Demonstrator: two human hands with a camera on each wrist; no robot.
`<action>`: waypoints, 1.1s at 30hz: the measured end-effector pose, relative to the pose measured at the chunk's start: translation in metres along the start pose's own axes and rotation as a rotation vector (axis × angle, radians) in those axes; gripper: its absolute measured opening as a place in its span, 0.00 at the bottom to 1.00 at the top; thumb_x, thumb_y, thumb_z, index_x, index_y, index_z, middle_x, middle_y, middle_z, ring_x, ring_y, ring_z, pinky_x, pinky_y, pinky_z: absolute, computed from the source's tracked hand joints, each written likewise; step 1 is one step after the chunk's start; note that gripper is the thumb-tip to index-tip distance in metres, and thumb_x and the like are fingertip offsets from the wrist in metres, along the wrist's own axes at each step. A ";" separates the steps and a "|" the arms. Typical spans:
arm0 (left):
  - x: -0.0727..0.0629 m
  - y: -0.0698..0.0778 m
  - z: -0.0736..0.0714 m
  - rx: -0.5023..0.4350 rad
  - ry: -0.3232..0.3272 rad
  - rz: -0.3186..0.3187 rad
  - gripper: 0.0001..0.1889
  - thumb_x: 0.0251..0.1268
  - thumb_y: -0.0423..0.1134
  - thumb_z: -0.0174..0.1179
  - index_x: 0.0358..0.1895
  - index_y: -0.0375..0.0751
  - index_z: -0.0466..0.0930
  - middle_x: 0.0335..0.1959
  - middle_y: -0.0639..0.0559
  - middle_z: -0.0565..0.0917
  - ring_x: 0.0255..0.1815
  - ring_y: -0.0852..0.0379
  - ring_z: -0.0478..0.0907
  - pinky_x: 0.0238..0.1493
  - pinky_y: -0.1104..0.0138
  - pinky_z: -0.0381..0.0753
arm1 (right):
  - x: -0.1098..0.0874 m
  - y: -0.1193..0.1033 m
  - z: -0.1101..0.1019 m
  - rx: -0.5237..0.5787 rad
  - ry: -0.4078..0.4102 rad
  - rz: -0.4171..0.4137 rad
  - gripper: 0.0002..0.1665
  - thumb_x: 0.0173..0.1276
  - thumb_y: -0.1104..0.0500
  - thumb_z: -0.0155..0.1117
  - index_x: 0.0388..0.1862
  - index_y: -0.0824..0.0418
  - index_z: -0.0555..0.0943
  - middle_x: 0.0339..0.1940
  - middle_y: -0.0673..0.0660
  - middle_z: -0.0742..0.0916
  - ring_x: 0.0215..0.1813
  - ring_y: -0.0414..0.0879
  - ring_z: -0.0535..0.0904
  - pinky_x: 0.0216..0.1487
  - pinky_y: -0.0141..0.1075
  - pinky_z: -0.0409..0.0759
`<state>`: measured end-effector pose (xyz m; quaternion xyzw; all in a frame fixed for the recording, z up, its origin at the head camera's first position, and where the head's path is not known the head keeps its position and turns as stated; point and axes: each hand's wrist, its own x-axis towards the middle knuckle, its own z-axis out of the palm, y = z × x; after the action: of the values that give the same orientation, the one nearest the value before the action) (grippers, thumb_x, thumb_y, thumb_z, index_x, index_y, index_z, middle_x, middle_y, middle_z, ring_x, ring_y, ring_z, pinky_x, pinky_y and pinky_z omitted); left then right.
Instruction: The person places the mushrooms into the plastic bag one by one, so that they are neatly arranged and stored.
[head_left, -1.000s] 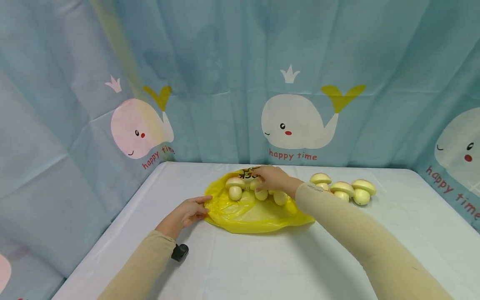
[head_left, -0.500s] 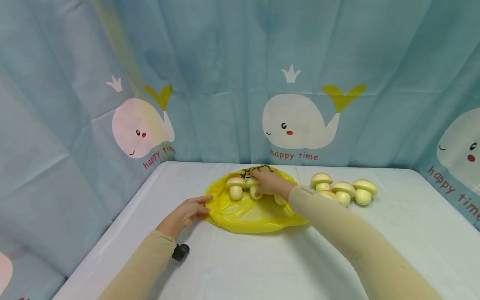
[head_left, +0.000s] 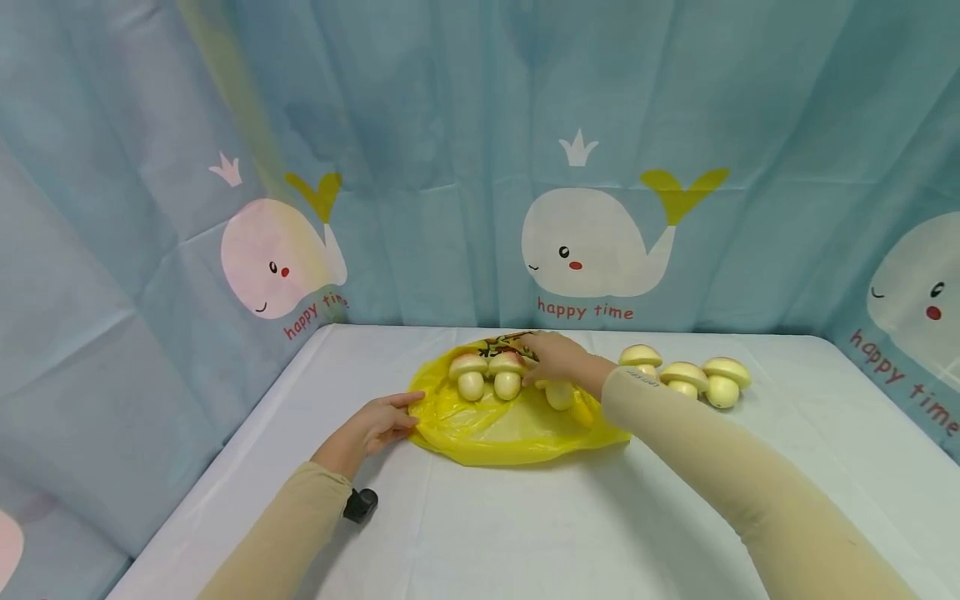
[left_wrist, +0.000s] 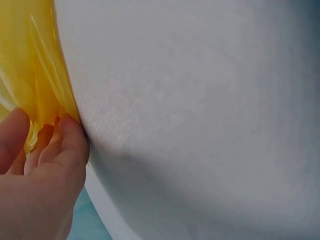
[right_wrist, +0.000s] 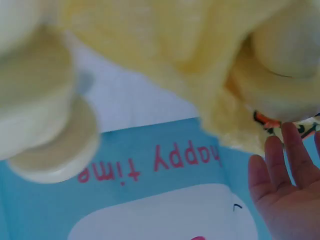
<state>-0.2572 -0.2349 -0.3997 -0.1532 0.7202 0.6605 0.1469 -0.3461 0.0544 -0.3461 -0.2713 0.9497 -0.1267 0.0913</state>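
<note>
Left hand [head_left: 371, 427] in a pinch on the crinkled yellow bag [head_left: 510, 450], right hand [head_left: 558, 360] loose-fingered beside pale, round-stemmed mushrooms [head_left: 507, 383]

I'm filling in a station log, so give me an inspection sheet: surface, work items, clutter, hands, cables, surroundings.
Surface: white table.
Work items: yellow bag, spread open; three mushrooms there, whether inside or on top unclear; at least three others right of it, partly hidden by the right sleeve.
Clutter: nothing seen.
Hands: left hand pinches the bag's left edge; right hand is beside the mushrooms, contact unclear.
Cables: nothing seen.
Surroundings: blue curtain, whale-printed.
</note>
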 end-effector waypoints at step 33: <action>-0.002 0.000 0.002 0.007 0.006 0.000 0.28 0.65 0.20 0.53 0.70 0.33 0.66 0.71 0.33 0.62 0.51 0.48 0.72 0.54 0.60 0.73 | -0.015 0.023 0.014 -0.103 0.173 0.051 0.21 0.68 0.51 0.66 0.56 0.59 0.79 0.52 0.59 0.82 0.49 0.56 0.72 0.50 0.51 0.71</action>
<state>-0.2556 -0.2328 -0.3989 -0.1548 0.7228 0.6577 0.1452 -0.3411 0.0786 -0.3646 -0.2393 0.9660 -0.0983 -0.0021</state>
